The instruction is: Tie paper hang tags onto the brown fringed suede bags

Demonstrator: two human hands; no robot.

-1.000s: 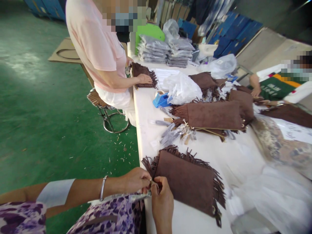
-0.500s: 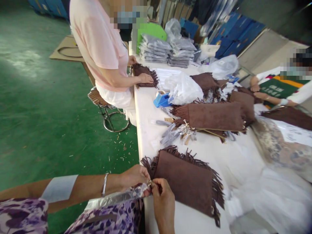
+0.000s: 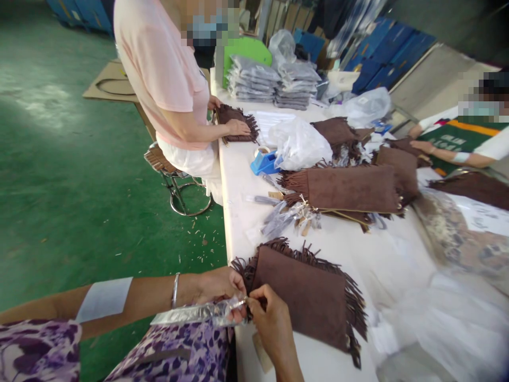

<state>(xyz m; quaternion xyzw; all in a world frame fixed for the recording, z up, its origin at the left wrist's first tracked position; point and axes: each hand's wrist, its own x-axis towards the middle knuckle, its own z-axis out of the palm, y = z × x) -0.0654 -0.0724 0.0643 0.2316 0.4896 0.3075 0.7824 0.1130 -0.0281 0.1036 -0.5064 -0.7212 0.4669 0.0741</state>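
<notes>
At the table's near left edge, my left hand (image 3: 220,286) is closed on a strip wrapped in clear plastic (image 3: 191,314), which trails left over my lap and looks like a bag strap. My right hand (image 3: 273,321) pinches a small gold metal clasp (image 3: 240,302) at the strip's end, close to the left fingertips. Just beyond both hands, a brown fringed bag (image 3: 300,292) lies flat on the table, its fringe touching or nearly touching my fingers. Below my right hand a tan card tag (image 3: 261,351) shows in part. What the fingertips do at the clasp is partly hidden.
More brown fringed bags (image 3: 352,188) lie further up the white table (image 3: 242,212), beside plastic-wrapped straps (image 3: 278,220). A blue tape dispenser (image 3: 264,162) and stacked wrapped packs (image 3: 254,79) stand beyond. One co-worker (image 3: 167,79) handles a bag; another (image 3: 457,143) works at right.
My right hand has turned and shifted slightly right at the clasp, and the tan tag beneath it has come into sight. The co-worker at right has moved a hand along a brown bag.
</notes>
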